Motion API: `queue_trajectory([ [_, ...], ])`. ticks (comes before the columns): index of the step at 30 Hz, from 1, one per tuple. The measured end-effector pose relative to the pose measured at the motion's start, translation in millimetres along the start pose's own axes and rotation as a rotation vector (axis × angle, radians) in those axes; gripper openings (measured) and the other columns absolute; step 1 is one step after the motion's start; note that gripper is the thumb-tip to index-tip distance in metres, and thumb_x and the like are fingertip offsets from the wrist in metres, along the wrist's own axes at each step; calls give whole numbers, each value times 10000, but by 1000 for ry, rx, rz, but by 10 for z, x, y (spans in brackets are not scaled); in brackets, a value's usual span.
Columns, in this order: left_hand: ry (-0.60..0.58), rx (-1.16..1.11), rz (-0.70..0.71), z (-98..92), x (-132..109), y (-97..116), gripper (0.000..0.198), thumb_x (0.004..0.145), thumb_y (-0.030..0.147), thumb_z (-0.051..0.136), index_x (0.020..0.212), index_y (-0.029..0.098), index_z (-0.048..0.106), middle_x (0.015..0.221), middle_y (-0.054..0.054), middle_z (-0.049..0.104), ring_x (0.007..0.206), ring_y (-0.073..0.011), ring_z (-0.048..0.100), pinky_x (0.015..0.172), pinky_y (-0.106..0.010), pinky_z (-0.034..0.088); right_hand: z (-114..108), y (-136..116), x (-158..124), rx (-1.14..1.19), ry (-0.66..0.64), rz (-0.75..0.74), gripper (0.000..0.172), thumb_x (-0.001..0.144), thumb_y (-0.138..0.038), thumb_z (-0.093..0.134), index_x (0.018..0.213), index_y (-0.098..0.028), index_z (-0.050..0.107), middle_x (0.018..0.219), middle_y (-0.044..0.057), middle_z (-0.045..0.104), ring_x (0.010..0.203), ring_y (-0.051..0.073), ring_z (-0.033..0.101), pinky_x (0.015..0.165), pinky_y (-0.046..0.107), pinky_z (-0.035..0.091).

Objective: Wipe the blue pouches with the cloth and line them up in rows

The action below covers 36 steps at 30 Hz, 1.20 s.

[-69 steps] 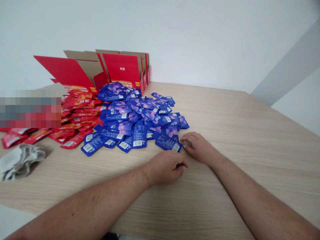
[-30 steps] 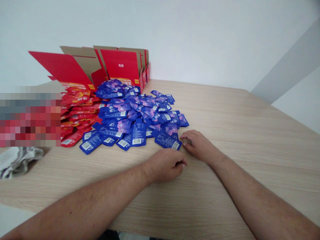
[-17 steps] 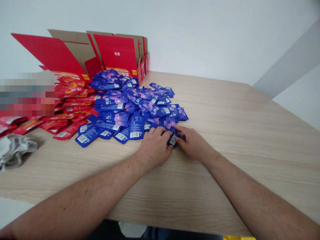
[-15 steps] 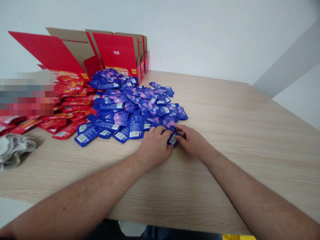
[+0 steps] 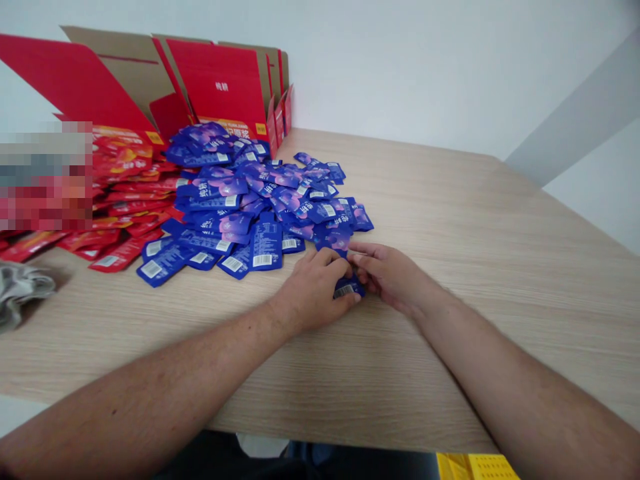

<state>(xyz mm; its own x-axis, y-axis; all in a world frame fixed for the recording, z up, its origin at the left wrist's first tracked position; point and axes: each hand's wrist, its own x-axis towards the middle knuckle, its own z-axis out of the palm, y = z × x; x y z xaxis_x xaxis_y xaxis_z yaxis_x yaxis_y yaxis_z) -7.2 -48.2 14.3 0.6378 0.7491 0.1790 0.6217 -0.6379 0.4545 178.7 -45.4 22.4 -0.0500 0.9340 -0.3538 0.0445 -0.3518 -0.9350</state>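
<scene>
My left hand (image 5: 323,287) is closed on a small blue pouch (image 5: 349,288) at the near edge of the pile, its thumb over the barcode end. Close by on the right, my right hand (image 5: 387,272) has its fingers bent at the pouch's far side; its fingertips are partly hidden, and I cannot make out whether they grip it. Beyond both hands spreads a heap of blue and purple pouches (image 5: 267,243), many with white barcodes showing.
Left of the blue heap lies a pile of red pouches (image 5: 133,227). Open red cardboard boxes (image 5: 215,80) stand behind, against the wall. A crumpled grey cloth (image 5: 23,290) rests at the table's left. Something yellow (image 5: 480,467) shows below the front edge.
The held pouch has turned and shifted slightly right with my left hand. My right thumb has come off its face, and the right hand has moved a little right. The view has shifted slightly.
</scene>
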Motion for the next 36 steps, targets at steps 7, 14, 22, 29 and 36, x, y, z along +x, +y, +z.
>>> queue_trajectory([
  [7,-68,-79,121,12,-6,31,283,891,393,730,1083,185,739,1185,-124,667,1177,-297,601,1092,-488,484,34,-17,49,145,57,81,158,926,-123,588,1023,-202,685,793,-12,674,455,62,451,369,187,276],
  [14,-49,-64,86,17,-1,26,318,875,421,755,1093,190,741,1209,-121,676,1223,-305,594,1124,-495,458,10,-87,33,114,50,159,135,926,-130,597,998,-197,689,691,-36,621,421,59,404,357,180,257],
  [22,-108,-116,190,-7,-22,31,333,838,407,789,1091,195,741,1205,-110,674,1186,-293,600,1096,-460,479,-75,-22,69,-417,-27,-37,121,928,-246,612,811,-226,637,539,-60,492,453,105,380,424,246,261],
  [29,-137,-123,242,-3,-40,36,284,823,281,724,1097,205,743,1204,-93,696,1164,-289,615,1112,-462,462,-413,-96,118,-895,232,-363,97,896,-218,613,816,-210,667,684,-3,676,618,144,577,586,279,401],
  [36,-149,-39,263,-30,-111,101,469,769,441,811,1170,208,741,1368,-126,639,1276,-358,568,1177,-541,417,-940,-201,93,-736,141,-288,89,891,-238,658,948,-190,706,720,-9,692,597,120,570,567,256,423],
])
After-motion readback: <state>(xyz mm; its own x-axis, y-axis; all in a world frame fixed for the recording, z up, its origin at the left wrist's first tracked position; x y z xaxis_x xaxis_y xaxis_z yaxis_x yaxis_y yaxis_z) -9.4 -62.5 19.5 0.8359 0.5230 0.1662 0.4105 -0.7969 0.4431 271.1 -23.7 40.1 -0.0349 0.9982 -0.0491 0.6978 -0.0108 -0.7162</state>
